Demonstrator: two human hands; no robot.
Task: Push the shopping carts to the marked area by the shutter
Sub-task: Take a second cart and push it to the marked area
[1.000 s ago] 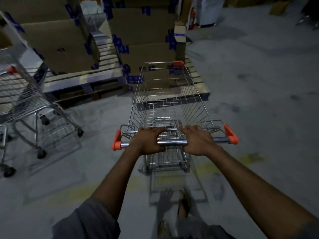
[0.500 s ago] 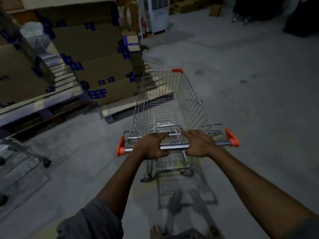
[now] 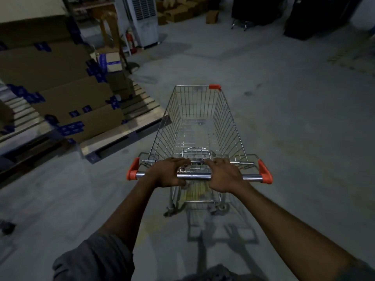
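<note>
Floor (image 3: 304, 138) of bare concrete lies open ahead and to the right of the shopping cart (image 3: 194, 122), which stands empty straight in front of me. The pallet of cardboard boxes (image 3: 125, 136) sits to the cart's left, its near corner close to the basket. I see no shutter or marked area from here. My left hand (image 3: 166, 172) and right hand (image 3: 225, 175) both curl over the handle bar (image 3: 194, 176) near its middle, a short stretch of bar bare between them. I'd push evenly through both, bias slightly right so the cart clears that corner, and look up for the marking. Compared with half a second ago the pallet lies further left of the cart, and the other cart that stood to its left a second ago is gone from view.
</note>
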